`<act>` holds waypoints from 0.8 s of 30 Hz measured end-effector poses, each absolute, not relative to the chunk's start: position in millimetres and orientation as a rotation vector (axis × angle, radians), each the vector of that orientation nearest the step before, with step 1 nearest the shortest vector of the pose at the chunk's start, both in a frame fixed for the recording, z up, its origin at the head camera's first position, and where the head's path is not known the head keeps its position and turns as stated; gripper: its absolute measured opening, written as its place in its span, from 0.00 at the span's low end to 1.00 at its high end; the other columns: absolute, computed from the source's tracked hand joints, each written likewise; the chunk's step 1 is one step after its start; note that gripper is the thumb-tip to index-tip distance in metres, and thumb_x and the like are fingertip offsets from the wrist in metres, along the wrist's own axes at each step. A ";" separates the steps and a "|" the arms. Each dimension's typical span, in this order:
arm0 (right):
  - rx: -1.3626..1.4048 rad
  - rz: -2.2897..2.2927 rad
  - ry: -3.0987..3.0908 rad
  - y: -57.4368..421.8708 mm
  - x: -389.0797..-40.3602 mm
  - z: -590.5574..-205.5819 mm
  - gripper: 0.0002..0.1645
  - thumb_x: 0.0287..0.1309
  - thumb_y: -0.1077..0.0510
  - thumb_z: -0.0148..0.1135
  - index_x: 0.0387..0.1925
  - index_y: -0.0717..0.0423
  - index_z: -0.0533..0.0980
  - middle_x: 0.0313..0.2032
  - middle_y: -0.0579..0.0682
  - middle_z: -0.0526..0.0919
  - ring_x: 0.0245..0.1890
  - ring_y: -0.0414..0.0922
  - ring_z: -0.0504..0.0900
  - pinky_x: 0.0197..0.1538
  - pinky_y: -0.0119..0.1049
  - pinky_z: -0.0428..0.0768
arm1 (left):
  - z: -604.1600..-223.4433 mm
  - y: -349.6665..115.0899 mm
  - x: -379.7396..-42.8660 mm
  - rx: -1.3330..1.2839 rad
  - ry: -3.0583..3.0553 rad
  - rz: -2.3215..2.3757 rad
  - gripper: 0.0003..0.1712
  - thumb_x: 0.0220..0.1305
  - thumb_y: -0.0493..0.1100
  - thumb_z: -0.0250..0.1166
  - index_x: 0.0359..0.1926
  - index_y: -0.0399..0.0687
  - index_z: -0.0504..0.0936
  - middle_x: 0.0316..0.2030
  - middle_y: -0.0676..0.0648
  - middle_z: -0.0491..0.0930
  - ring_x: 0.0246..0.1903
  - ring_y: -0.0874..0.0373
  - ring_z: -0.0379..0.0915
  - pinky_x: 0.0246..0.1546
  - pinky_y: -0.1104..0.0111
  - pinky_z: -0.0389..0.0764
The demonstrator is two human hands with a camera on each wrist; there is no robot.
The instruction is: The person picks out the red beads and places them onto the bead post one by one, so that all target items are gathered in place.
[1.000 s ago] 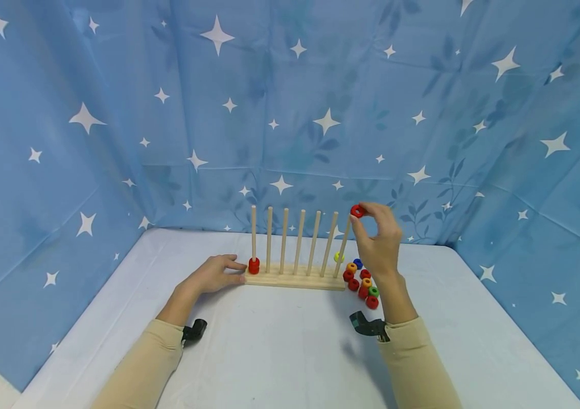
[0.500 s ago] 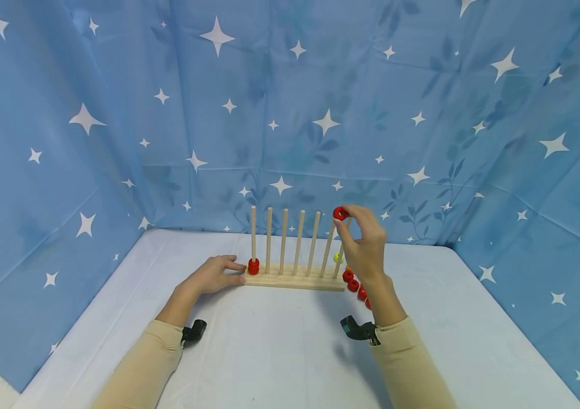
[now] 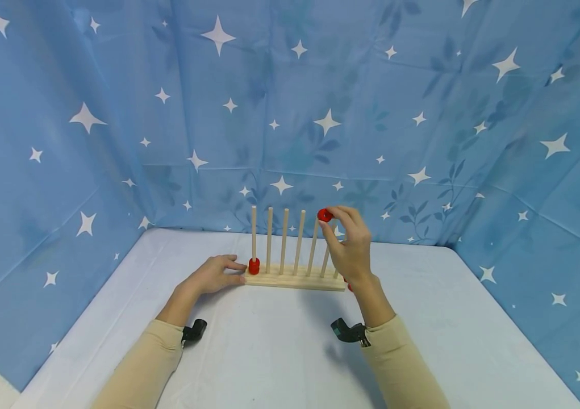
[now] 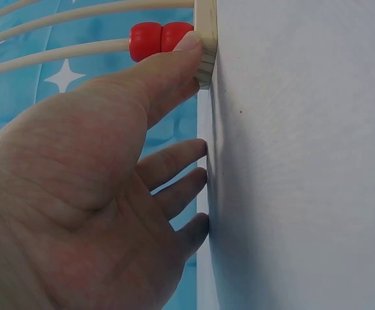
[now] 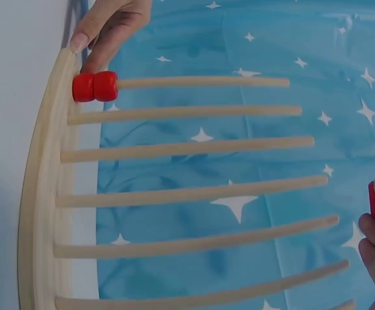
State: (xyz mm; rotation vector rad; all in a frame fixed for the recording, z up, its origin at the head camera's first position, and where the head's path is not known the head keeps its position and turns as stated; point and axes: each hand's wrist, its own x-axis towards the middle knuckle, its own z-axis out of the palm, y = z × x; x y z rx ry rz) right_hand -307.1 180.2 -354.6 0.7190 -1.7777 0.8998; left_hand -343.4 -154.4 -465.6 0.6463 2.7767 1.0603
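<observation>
The right hand (image 3: 351, 245) pinches a red bead (image 3: 324, 215) between thumb and forefinger, held up off the bench (image 3: 269, 352). From the head the bead overlaps the top of the fifth peg (image 3: 312, 247), counting from the left hand (image 3: 212, 275); from the right wrist a gap shows between the bead and the peg tips.

The left hand grips the near end of a wooden rack (image 3: 295, 282), its thumb on the base and the forefinger partly hidden behind. Its other fingers (image 4: 178, 194) are spread, their tips down by the bench. The rack sits on the bench between the hands, with seven upright pegs in a row. On the peg nearest the left hand, two red beads (image 5: 95, 86) are stacked at the foot.

Just beyond the right wrist, more red beads (image 3: 349, 287) peep out by the rack's far end, mostly covered. A blue curtain (image 3: 279, 85) with white stars hangs past both hands.
</observation>
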 end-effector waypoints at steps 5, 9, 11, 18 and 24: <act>0.759 0.895 -1.803 171.0 -307.6 -353.9 0.18 0.63 0.66 0.72 0.54 0.66 0.83 0.48 0.59 0.85 0.50 0.54 0.85 0.58 0.39 0.82 | -464.6 -154.9 -342.4 0.641 2.774 1.062 0.25 0.69 0.51 0.71 0.63 0.49 0.85 0.75 0.32 0.65 0.77 0.29 0.54 0.74 0.35 0.59; 0.787 0.881 -1.829 163.5 -308.0 -352.9 0.18 0.64 0.64 0.72 0.53 0.67 0.83 0.48 0.59 0.85 0.49 0.53 0.85 0.55 0.44 0.84 | -464.4 -155.1 -341.5 0.643 2.772 1.072 0.25 0.69 0.51 0.71 0.63 0.49 0.85 0.75 0.32 0.65 0.76 0.28 0.54 0.73 0.34 0.59; 0.803 0.881 -1.838 159.6 -307.5 -351.4 0.18 0.64 0.63 0.72 0.53 0.66 0.83 0.48 0.59 0.85 0.49 0.53 0.85 0.54 0.46 0.85 | -464.4 -154.9 -341.4 0.640 2.767 1.081 0.25 0.69 0.51 0.71 0.63 0.49 0.85 0.75 0.32 0.65 0.76 0.29 0.54 0.73 0.34 0.59; 0.866 0.887 -1.848 148.1 -308.4 -345.1 0.18 0.65 0.64 0.71 0.54 0.67 0.83 0.48 0.60 0.85 0.49 0.52 0.86 0.53 0.46 0.86 | -465.1 -155.6 -341.9 0.654 2.764 1.086 0.25 0.69 0.51 0.71 0.63 0.48 0.85 0.75 0.31 0.65 0.76 0.28 0.55 0.73 0.35 0.60; 0.871 0.858 -1.862 141.1 -309.3 -340.8 0.19 0.66 0.63 0.70 0.55 0.67 0.82 0.47 0.60 0.85 0.48 0.53 0.86 0.52 0.46 0.87 | -465.4 -155.4 -343.1 0.670 2.776 1.079 0.24 0.69 0.50 0.71 0.62 0.47 0.86 0.74 0.30 0.66 0.75 0.28 0.57 0.73 0.35 0.61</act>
